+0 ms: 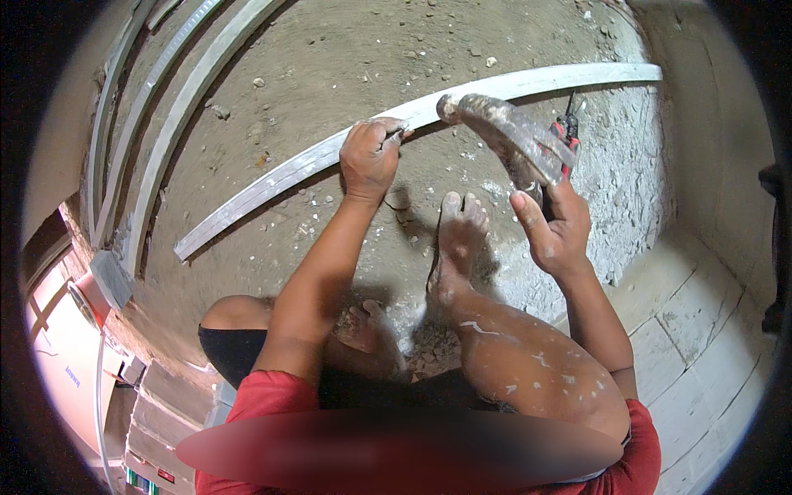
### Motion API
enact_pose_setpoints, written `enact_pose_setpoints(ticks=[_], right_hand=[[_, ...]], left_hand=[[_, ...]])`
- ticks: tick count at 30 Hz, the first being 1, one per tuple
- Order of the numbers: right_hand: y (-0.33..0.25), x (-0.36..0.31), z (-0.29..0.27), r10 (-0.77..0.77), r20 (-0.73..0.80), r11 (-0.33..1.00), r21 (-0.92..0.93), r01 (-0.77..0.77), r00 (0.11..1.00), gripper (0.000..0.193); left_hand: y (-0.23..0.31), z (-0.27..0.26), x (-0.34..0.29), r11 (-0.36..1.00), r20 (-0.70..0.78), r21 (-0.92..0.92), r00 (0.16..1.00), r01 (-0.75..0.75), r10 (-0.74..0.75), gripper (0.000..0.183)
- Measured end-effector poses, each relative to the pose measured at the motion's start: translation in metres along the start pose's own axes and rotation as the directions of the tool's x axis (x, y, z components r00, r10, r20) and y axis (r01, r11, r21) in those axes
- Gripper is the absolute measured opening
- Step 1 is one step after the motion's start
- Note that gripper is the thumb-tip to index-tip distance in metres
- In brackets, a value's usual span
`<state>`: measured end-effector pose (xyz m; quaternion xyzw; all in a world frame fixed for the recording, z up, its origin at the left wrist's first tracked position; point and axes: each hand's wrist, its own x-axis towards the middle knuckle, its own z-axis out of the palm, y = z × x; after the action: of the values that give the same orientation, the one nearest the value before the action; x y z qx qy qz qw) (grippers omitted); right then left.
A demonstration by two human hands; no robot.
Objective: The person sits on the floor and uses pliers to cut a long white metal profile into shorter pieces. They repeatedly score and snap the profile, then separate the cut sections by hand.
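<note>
A long pale grey bar [528,81] lies across the dirt floor in front of me. My left hand [371,161] is closed at the middle of this bar, with a small greyish thing pinched between thumb and fingers, too small to name. My right hand [561,227] grips a claw hammer [507,136], raised close to the camera. The hammer's dusty metal head covers part of the bar's near edge, and its handle is mostly hidden by the hand.
A red and black hand tool [568,132] rests under the bar's right part. Several grey bars [177,115] lie at the left. Concrete walls [701,91] rise at the right. My dusty bare foot [462,231] stands near the bar. Stacked blocks [177,396] are at lower left.
</note>
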<state>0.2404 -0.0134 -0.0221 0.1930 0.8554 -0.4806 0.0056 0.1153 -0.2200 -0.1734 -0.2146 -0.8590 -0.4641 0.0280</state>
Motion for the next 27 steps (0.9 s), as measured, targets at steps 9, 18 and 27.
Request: enact_pose_setpoints(ticks=[9, 18, 27], right_hand=[[0.013, 0.001, 0.018, 0.266, 0.143, 0.963, -0.084, -0.257, 0.953, 0.024], [0.029, 0.000, 0.020, 0.308, 0.075, 0.951, -0.055, -0.305, 0.948, 0.026], [0.027, -0.004, 0.020, 0.257, 0.095, 0.966, -0.061, -0.252, 0.962, 0.028]], left_hand=[[-0.006, 0.000, -0.003, 0.998, 0.006, -0.065, 1.000, 0.004, -0.004, 0.012], [-0.004, -0.002, 0.001, 0.957, 0.020, -0.141, 0.967, 0.253, -0.253, 0.011], [0.000, 0.000, 0.001, 0.978, 0.035, -0.081, 0.981, 0.191, -0.188, 0.012]])
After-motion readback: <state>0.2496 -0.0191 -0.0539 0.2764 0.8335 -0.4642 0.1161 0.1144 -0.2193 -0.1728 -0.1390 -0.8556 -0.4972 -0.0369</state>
